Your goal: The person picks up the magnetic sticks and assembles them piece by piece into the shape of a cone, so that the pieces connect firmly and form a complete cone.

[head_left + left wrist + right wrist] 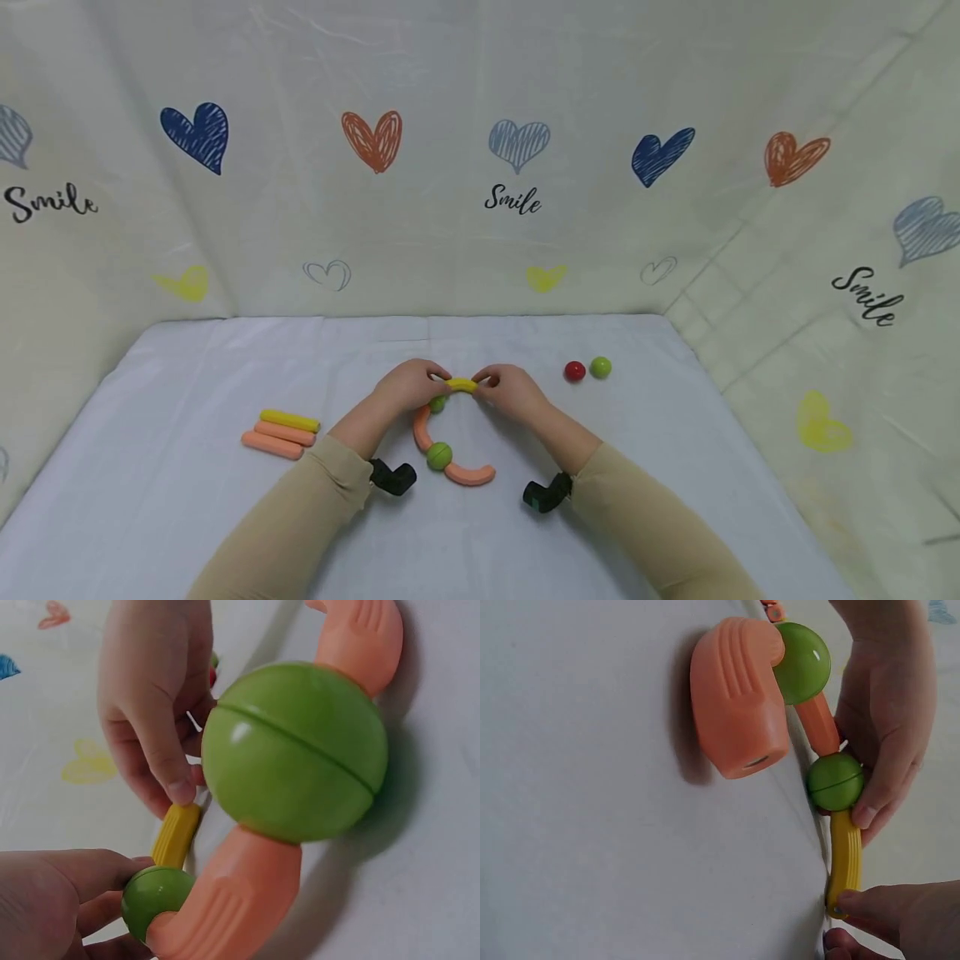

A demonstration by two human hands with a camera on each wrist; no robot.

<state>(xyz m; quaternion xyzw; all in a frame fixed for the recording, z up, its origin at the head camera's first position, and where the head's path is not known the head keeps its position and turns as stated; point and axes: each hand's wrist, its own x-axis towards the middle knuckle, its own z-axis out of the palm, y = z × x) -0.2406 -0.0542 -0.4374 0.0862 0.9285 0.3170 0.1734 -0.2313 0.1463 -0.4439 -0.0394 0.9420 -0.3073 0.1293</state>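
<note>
My right hand (513, 393) pinches the free end of a curved yellow stick (845, 847) between thumb and finger. The stick's other end meets a green ball (835, 781), which my left hand (408, 386) grips, its thumb by the joint and other fingers behind. From that ball an orange curved stick (422, 429) leads to a second green ball (439, 456). A further orange curved stick (470, 475) extends from this second ball, its loose end toward the right. Together the pieces form an open arc on the white cloth.
Left of the arms lie a straight yellow stick (290, 420) and two straight orange sticks (272, 445), side by side. A red ball (574, 371) and a loose green ball (601, 367) sit at the back right. A printed curtain (450, 233) hangs behind the white-covered table (187, 517).
</note>
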